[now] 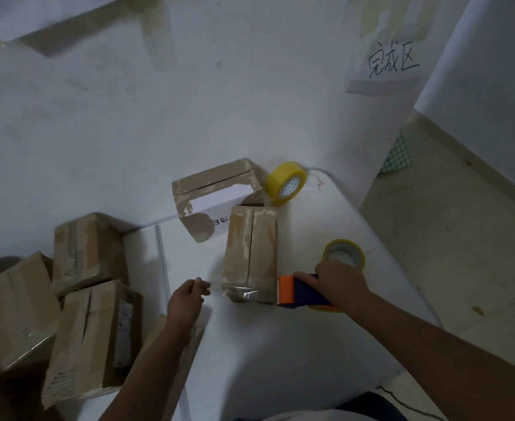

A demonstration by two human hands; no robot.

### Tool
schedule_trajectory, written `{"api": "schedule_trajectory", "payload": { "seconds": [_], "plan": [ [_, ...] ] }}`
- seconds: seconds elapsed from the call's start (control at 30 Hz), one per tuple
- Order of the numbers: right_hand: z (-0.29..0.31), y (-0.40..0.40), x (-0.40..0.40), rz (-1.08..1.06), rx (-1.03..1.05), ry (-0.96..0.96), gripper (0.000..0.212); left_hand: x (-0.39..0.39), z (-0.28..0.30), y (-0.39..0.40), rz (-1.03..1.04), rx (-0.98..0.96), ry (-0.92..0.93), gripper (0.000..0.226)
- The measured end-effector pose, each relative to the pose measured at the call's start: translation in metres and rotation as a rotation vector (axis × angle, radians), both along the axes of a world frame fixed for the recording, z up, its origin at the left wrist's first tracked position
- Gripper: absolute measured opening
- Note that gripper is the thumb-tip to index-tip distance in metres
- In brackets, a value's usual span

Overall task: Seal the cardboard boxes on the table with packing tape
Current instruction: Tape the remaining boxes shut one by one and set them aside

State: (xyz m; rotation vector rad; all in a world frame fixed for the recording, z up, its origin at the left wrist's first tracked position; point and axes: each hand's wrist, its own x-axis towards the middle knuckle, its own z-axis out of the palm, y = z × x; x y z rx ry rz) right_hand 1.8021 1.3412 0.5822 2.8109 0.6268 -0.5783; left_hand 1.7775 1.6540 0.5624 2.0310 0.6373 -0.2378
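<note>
A small cardboard box (250, 253) lies on the white table (280, 344), its top seam running away from me. My right hand (339, 282) grips an orange and dark blue tape dispenser (303, 291) against the box's near right corner. A strip of clear tape (244, 294) crosses the box's near end. My left hand (189, 299) pinches the free end of that tape just left of the box. A second box (216, 199), patched with old tape and a white label, stands behind it.
A yellow tape roll (285, 183) stands at the table's far corner against the wall. A clear tape roll (344, 255) lies beside my right hand. Several cardboard boxes (89, 329) are piled at the left. The table's right edge drops to the floor (462, 238).
</note>
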Motion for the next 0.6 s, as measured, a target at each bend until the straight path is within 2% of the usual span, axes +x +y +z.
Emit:
{"api": "schedule_trajectory", "payload": {
  "seconds": [0.2,0.33,0.43,0.5,0.57,0.6],
  "plan": [
    [-0.001,0.000,0.001,-0.003,0.017,-0.022,0.054,0.010,0.003,0.011,-0.164,0.078,0.053,0.032],
    [0.002,0.000,0.002,-0.003,0.023,0.003,0.052,0.019,-0.001,0.015,-0.222,0.060,0.145,0.030],
    [0.012,0.003,-0.001,-0.109,0.093,-0.011,0.042,0.029,0.002,0.016,-0.307,0.219,0.230,0.028],
    [0.014,0.006,-0.001,-0.195,0.135,-0.011,0.051,0.033,0.007,0.012,-0.349,0.464,0.110,0.038],
    [0.014,0.009,-0.002,-0.254,0.165,-0.035,0.060,0.035,0.014,0.000,-0.417,0.623,-0.245,0.042],
    [0.012,0.009,-0.002,-0.275,0.173,-0.044,0.062,0.036,0.019,-0.010,-0.507,0.638,-0.418,0.042]
  ]
}}
